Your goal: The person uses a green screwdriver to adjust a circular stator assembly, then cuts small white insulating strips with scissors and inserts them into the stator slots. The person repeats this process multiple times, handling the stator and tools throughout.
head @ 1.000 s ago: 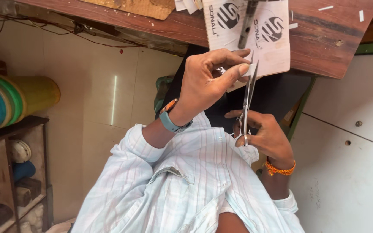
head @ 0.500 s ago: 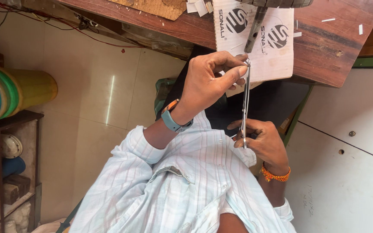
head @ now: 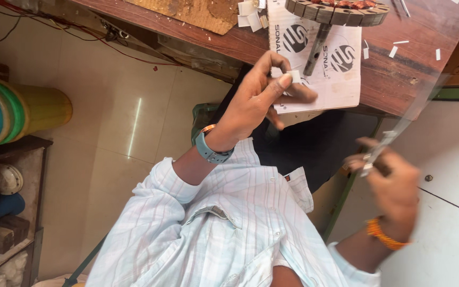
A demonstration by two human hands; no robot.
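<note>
White paper slip [head: 295,76] sits pinched in the left hand [head: 253,103] near the desk [head: 399,69]; at four o'clock, the right hand [head: 394,186] grips blurred scissors [head: 381,149] (trimming step; next cut needs realignment).

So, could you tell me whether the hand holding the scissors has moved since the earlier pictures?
Yes: the right hand with the scissors has swung rightward, away from the printed sheet.

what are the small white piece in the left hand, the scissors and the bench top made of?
Small white piece, pinched at the fingertips of the left hand: looks like thin paper or insulating sheet, matte, flat and square-cut. Scissors in the right hand: probably bare steel, going by the grey sheen, though motion blur leaves it open. Bench top: wood or wood-look laminate, reddish brown with visible grain, scuffed.
</note>
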